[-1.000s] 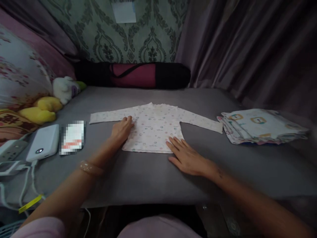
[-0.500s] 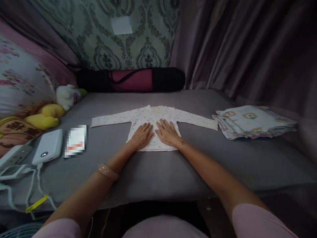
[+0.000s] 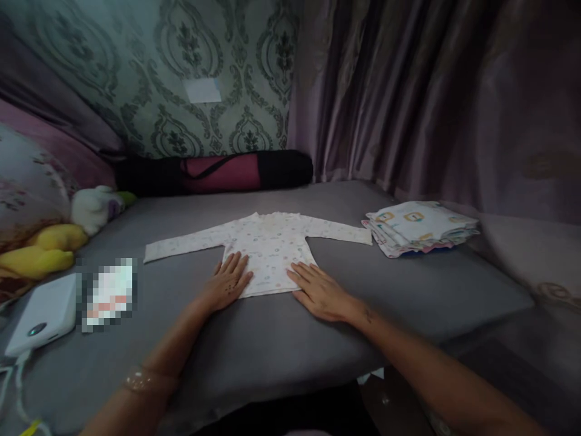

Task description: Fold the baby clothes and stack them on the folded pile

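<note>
A small white long-sleeved shirt (image 3: 267, 254) with a faint print lies flat, its sleeves spread to both sides and its collar away from me. My left hand (image 3: 227, 283) rests flat on the lower left edge of the shirt, fingers stretched out. Opposite it, my right hand (image 3: 320, 290) lies flat over the lower right edge, fingers extended and partly on the cloth. Neither hand grips anything. The right sleeve's cuff comes close to a stack of folded printed cloths (image 3: 422, 227).
The shirt lies on a grey-covered bed (image 3: 254, 345). At the back is a long black and maroon bag (image 3: 222, 172). On the left are a white power bank (image 3: 45, 315) with a cable, a blurred-out packet (image 3: 109, 293), and yellow (image 3: 40, 254) and white (image 3: 93, 209) plush toys.
My hands have moved apart, from the middle of the shirt to its lower side edges. The view has shifted, so the surroundings sit lower and further left. The shirt stays spread flat.
</note>
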`<state>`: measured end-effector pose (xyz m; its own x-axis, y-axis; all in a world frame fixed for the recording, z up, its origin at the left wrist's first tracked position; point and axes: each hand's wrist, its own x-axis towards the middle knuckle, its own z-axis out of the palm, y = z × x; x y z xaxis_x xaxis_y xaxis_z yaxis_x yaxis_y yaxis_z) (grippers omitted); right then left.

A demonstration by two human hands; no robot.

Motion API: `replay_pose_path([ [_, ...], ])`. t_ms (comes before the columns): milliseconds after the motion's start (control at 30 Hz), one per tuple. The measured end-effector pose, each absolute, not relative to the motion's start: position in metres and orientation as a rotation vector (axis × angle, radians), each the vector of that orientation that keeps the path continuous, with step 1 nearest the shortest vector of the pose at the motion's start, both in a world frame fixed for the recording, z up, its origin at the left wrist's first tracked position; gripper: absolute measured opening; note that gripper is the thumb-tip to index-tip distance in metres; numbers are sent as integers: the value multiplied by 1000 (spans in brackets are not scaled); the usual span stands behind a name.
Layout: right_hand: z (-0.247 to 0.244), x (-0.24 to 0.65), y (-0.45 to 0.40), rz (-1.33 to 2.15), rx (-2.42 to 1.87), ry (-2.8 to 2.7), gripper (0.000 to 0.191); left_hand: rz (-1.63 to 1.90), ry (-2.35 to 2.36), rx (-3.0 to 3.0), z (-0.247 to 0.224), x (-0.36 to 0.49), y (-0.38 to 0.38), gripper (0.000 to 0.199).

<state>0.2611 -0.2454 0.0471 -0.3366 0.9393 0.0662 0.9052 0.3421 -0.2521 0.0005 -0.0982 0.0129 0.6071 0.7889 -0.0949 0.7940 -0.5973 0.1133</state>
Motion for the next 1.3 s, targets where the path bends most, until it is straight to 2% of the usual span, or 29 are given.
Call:
replay_pose_path([
  [267, 53, 271, -292, 263, -1708, -2373, 53, -134, 1373, 2674, 23, 7, -105, 68],
  [467, 58, 284, -319, 404, -1731, -2330, 53, -213, 1369, 2669, 28, 8, -103, 67],
  [567, 66, 297, -322, 513, -1679, -2260, 44, -235, 1332, 2719, 39, 10, -99, 66],
  [667, 73, 303, -305, 519, -1629, -2106, 35, -87, 1264, 2849, 49, 19, -92, 58],
  [767, 73, 298, -274, 351, -1619, -2045, 36, 100, 1236, 2936, 48, 32, -87, 55],
  [867, 65, 292, -248, 234, -1648, -2186, 47, 162, 1201, 2959, 33, 34, -84, 60],
  [1000, 53, 295, -241, 324, -1714, -2343, 57, 208, 1183, 2921, 11, 9, -78, 65],
  [1300, 52, 304, -246, 491, -1699, -2327, 56, 176, 990, 2943, -8, -24, -70, 63],
])
